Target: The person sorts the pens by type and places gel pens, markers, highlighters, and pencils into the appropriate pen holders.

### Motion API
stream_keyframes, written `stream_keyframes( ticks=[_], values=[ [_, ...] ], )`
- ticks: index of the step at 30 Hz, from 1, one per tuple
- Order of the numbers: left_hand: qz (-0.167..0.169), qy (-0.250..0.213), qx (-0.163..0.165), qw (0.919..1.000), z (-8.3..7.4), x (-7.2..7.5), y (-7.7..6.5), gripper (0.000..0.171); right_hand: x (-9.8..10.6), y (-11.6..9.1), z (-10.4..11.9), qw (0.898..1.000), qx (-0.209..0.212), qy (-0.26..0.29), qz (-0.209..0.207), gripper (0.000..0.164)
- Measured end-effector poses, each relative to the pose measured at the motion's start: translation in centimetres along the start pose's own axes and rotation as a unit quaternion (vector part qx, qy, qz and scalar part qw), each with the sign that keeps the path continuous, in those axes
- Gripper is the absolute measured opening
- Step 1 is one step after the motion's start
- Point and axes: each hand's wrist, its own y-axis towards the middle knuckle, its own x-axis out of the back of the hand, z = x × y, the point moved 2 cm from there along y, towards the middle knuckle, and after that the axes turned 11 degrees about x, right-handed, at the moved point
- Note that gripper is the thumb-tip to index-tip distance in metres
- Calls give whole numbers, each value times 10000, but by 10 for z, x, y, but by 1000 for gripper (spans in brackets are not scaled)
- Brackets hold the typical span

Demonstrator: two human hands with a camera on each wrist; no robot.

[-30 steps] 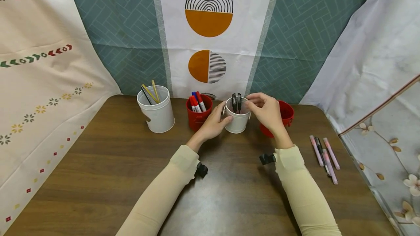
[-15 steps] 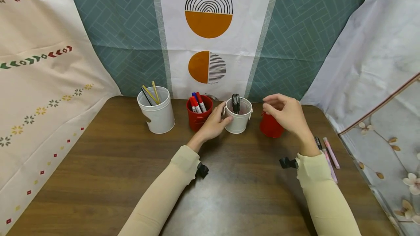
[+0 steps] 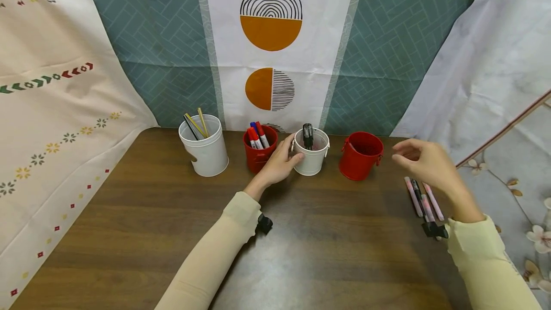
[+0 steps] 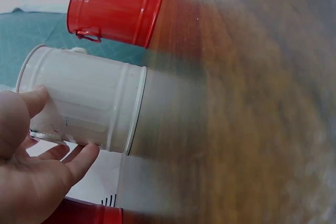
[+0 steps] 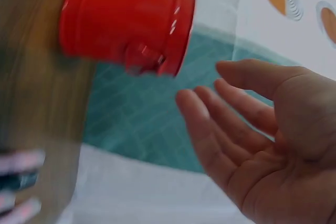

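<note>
My left hand (image 3: 277, 165) holds the side of a small white metal bucket (image 3: 312, 162), its thumb in front and fingers by the side handle. Black capped pens (image 3: 307, 134) stand upright in that bucket. In the left wrist view, the thumb and fingers (image 4: 84, 162) lie against the bucket wall. My right hand (image 3: 430, 164) is in the air to the right of a red bucket (image 3: 358, 161), apart from it, with loosely bent fingers and nothing in them. Below that hand, pink pens (image 3: 413, 198) and a black pen (image 3: 416, 188) lie on the table.
Left of the left hand stands another red bucket (image 3: 255, 158) with red and blue markers (image 3: 261, 136). A larger white bucket (image 3: 212, 157) further left holds yellow and black pencil-like sticks (image 3: 202, 121). Patterned cloth (image 3: 163, 37) hangs behind the wooden table (image 3: 129, 233).
My right hand has moved away from the small white bucket, over the right red bucket and on to the right, above the loose pens. The left hand has stayed at the small white bucket.
</note>
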Motion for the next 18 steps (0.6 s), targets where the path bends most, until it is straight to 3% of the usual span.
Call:
stream_keyframes(
  ticks=[6, 11, 18],
  values=[
    [18, -31, 13, 10000, 0, 0, 0, 71, 5, -15, -25, 9965, -160, -484, 665, 26],
    [35, -76, 16, 10000, 0, 0, 1, 71, 1, -23, -43, 9881, -448, -559, 1358, 35],
    [67, -148, 37, 9999, 1, 0, 1, 71, -11, -30, -58, 9800, -653, -876, 1664, 32]
  ],
)
